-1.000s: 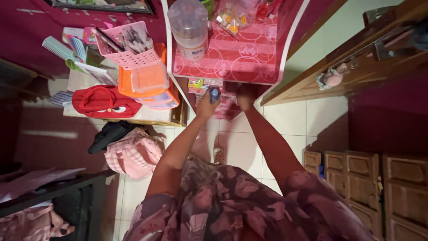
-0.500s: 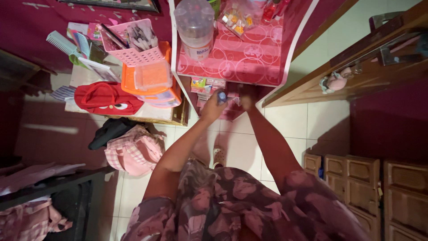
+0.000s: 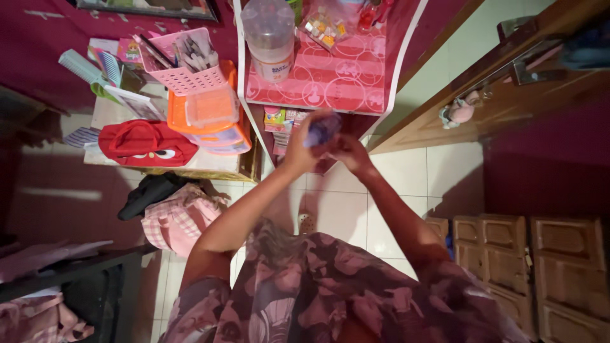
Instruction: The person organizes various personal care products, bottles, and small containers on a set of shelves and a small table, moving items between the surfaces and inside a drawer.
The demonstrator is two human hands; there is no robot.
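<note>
From up here my left hand (image 3: pixel 298 149) is wrapped around a small bluish bottle (image 3: pixel 322 129), my right hand (image 3: pixel 348 152) curled beside it, its grip unclear, so I judge the bottle could slip to the tiled floor (image 3: pixel 406 171).

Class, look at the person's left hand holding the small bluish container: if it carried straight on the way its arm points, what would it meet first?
The left hand, closed on the bluish container, points toward the pink shelf unit. Probably its front edge comes first, or the small boxes just beneath it; depth is unclear from above.
</note>
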